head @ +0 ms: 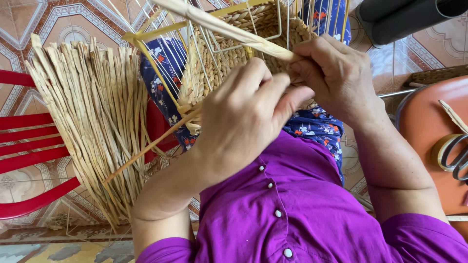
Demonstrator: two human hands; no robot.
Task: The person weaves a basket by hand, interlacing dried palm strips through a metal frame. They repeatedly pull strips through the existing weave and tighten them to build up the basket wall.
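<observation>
Both hands' fingers (pixel 280 90) pinch straw strand (pixel 229 29); woven basket (pixel 229 53) beneath.

We find the wire frame (pixel 214 44) and straw bundle (pixel 92 117) crowding our left; open tiled floor (pixel 434 44) lies right, past the orange stool (pixel 429 126).

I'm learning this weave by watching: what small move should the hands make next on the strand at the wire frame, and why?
Probably pull the strand snug and tuck it behind the next wire of the frame. The right hand pinches its flat end at the woven edge, the left hand closes beside it, and the long tail slants loose above the basket weave.
</observation>
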